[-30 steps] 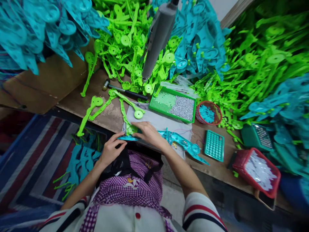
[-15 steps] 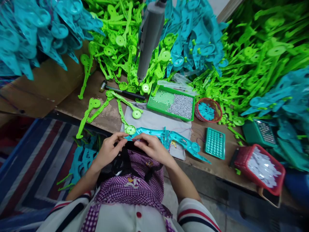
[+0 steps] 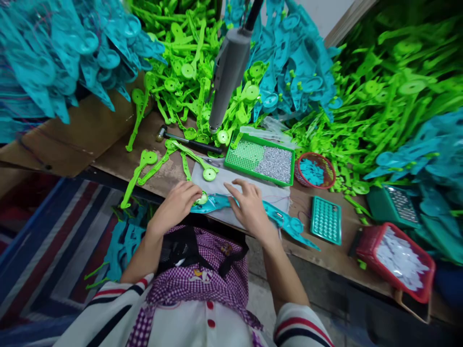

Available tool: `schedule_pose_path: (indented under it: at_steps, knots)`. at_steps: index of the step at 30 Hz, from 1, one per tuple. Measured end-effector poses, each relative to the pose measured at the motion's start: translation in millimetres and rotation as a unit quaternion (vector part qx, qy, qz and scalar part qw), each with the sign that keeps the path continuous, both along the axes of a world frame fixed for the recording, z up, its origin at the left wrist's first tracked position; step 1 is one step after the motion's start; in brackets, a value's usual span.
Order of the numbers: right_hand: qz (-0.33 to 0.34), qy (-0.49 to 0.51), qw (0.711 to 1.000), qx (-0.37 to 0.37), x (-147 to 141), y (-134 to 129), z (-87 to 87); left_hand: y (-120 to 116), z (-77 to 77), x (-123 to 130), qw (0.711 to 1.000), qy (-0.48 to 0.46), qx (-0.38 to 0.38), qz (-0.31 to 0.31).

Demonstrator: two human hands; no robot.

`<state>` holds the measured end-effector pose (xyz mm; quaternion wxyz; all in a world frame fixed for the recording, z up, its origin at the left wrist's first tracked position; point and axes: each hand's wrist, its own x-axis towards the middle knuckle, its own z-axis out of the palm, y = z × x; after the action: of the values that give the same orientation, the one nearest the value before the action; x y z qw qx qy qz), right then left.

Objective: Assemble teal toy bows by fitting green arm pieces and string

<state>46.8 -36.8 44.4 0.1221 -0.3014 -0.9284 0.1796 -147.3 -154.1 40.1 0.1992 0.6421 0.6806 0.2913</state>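
Observation:
A long translucent blue plastic piece (image 3: pixel 289 224), shaped like a toy sword or bow half, lies along the bench's front edge on a pale cloth. My left hand (image 3: pixel 177 205) is closed at its left end, fingers curled over the round end of a lime-green plastic arm (image 3: pixel 186 168); the thumb is hidden. The green disc (image 3: pixel 203 197) peeks out beside my fingertips. My right hand (image 3: pixel 249 207) hovers over the middle of the blue piece, fingers spread and holding nothing. Thin wires run near the blue piece.
A grey electric screwdriver (image 3: pixel 231 72) hangs overhead. Behind the cloth stand a green tray (image 3: pixel 226 161) of small metal parts and a red basket (image 3: pixel 334 180) of blue pieces. A hammer (image 3: pixel 191 143), a teal tray (image 3: pixel 326 219) and a red bin (image 3: pixel 427 284) sit around. Green and blue parts are heaped behind.
My right hand has let go near the left end and moved right and up, its fingers spreading. My left hand has turned over the green disc. The view has shifted slightly.

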Motion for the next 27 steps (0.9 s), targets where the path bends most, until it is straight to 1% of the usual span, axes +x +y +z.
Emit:
schedule_pose_path:
  at_steps: [1, 2, 3, 4, 5, 6, 7, 9, 10, 11, 12, 14, 16, 17, 18, 20, 22, 23, 25, 27]
  knots:
    - [0.005, 0.024, 0.999, 0.029, -3.3, -8.9, 3.4, 0.3, -4.4, 2.6, 1.0, 0.0, -0.003, -0.003]
    - [0.022, 0.049, 0.998, 0.038, -7.8, -18.7, 6.2, -0.7, -8.6, 5.0, 1.0, -0.008, -0.005, -0.013]
    - [0.055, 0.069, 0.996, 0.023, -13.5, -28.3, 7.9, -2.5, -12.1, 6.9, 0.999, -0.023, -0.003, -0.026]
    - [0.096, 0.078, 0.992, -0.014, -20.3, -36.8, 8.3, -4.9, -14.4, 8.1, 0.998, -0.042, 0.002, -0.036]
    - [0.122, 0.077, 0.987, -0.064, -27.8, -43.2, 7.2, -7.6, -15.4, 8.2, 0.997, -0.06, 0.011, -0.038]
    - [0.13, 0.07, 0.982, -0.117, -35.2, -47.3, 4.9, -10.4, -15.1, 7.4, 0.996, -0.075, 0.02, -0.033]
    - [0.118, 0.058, 0.977, -0.167, -41.8, -49.0, 2.1, -13.0, -13.9, 5.9, 0.996, -0.085, 0.027, -0.019]
    - [0.063, 0.036, 0.969, -0.236, -51.0, -46.6, -2.8, -17.7, -10.6, 1.6, 0.994, -0.105, 0.03, 0.021]
    - [0.04, 0.028, 0.965, -0.256, -53.2, -43.4, -4.0, -19.9, -9.6, -0.5, 0.992, -0.119, 0.026, 0.04]
    - [0.031, 0.024, 0.962, -0.272, -54.0, -39.6, -4.2, -22.0, -9.5, -2.2, 0.989, -0.138, 0.018, 0.057]
    - [0.035, 0.024, 0.956, -0.289, -53.6, -35.5, -3.4, -24.0, -10.5, -3.6, 0.984, -0.164, 0.009, 0.07]
    - [0.07, 0.032, 0.936, -0.343, -51.5, -27.1, -0.9, -27.0, -15.5, -6.0, 0.971, -0.224, -0.01, 0.088]
    - [0.113, 0.049, 0.905, -0.407, -50.3, -18.5, -0.8, -27.5, -23.0, -10.3, 0.953, -0.289, -0.023, 0.085]
    - [0.122, 0.059, 0.892, -0.431, -51.0, -13.8, -2.6, -26.1, -26.8, -14.3, 0.946, -0.314, -0.023, 0.08]
    - [0.115, 0.071, 0.887, -0.442, -52.9, -8.8, -5.5, -23.2, -30.2, -19.9, 0.942, -0.327, -0.014, 0.077]
    - [0.061, 0.093, 0.9, -0.422, -60.6, 2.4, -13.5, -12.2, -35.6, -35.7, 0.948, -0.304, 0.03, 0.091]
    - [-0.002, 0.116, 0.92, -0.373, -74.1, 13.9, -21.1, 5.2, -40.2, -55.5, 0.965, -0.214, 0.09, 0.123]
    - [-0.022, 0.127, 0.928, -0.351, -83.2, 19.3, -23.9, 15.5, -43.0, -65.4, 0.973, -0.161, 0.108, 0.128]
    - [-0.042, 0.138, 0.937, -0.317, -104.8, 29.0, -28.0, 36.3, -51.1, -82.2, 0.986, -0.075, 0.118, 0.091]
    - [-0.061, 0.126, 0.947, -0.288, -127.7, 36.6, -32.2, 53.0, -62.3, -93.1, 0.994, -0.03, 0.093, 0.045]
